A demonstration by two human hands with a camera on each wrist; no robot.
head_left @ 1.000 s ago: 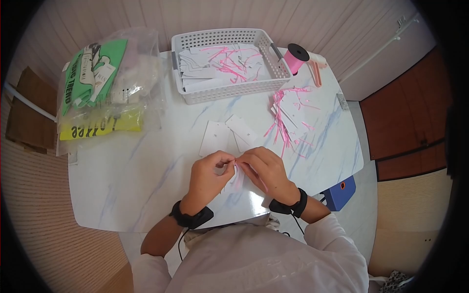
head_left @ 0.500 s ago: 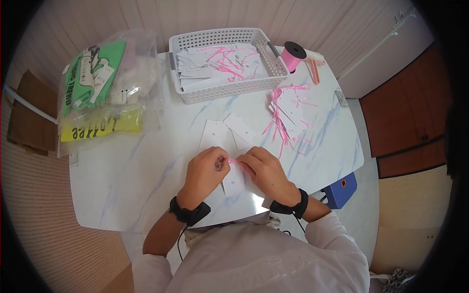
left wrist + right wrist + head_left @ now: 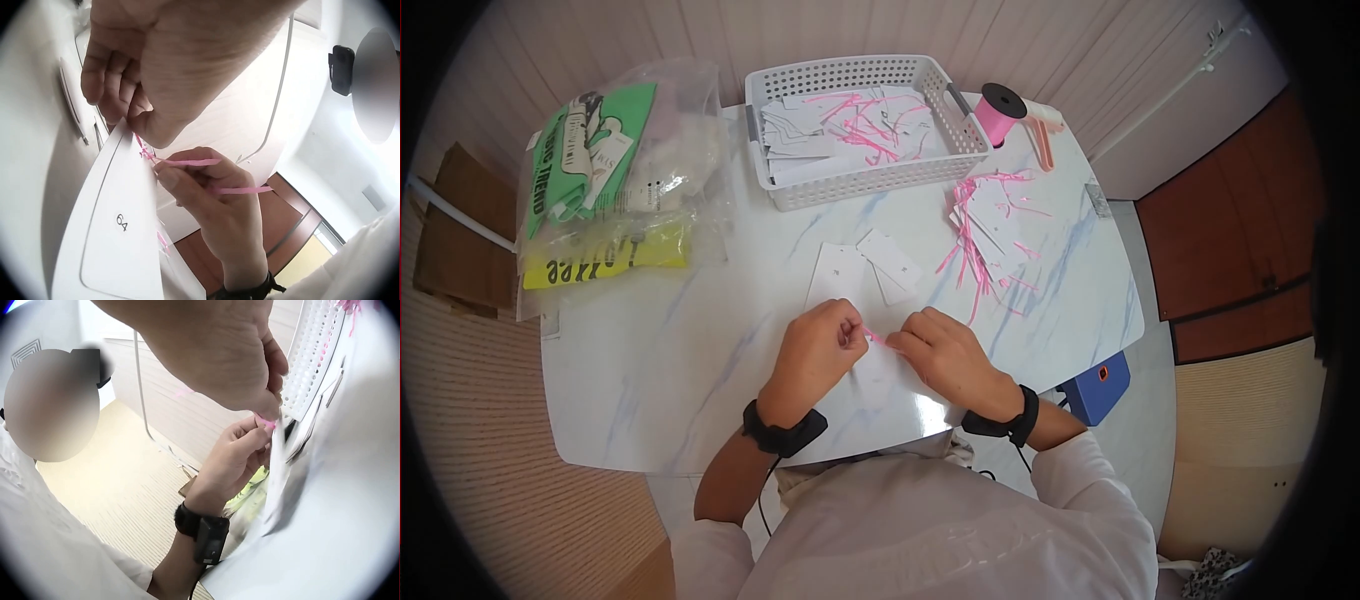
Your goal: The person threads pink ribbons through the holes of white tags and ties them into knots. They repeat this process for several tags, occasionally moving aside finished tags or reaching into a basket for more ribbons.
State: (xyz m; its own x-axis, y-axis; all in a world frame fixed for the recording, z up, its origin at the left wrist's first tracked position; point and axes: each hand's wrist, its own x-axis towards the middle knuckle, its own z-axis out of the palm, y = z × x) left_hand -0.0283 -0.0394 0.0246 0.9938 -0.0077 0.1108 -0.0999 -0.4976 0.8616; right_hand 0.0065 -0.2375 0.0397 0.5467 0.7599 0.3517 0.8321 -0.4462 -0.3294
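Observation:
In the left wrist view, a white card (image 3: 115, 212) marked 64 hangs with a pink ribbon (image 3: 145, 152) at its top corner. The left hand (image 3: 815, 350) pinches the ribbon at the card's top. Thumb and fingers of the right hand (image 3: 950, 360) pinch the ribbon's other part, and loose pink ends stick out past them in the left wrist view. A short pink stretch shows between the two hands. Beyond them, two groups of white cards (image 3: 836, 272) (image 3: 890, 268) lie on the table.
A white basket (image 3: 880, 187) holding cards and pink ribbons stands at the back, with a pink spool (image 3: 995, 125) beside it. Ribboned cards (image 3: 980, 235) are piled to the right. Plastic bags (image 3: 685, 180) lie at the left; a blue box (image 3: 1097, 390) is below the table's right edge.
The hands have moved slightly apart, the right one to the right, and the pink ribbon between them shows longer. The card beneath has come into view from under the fingers.

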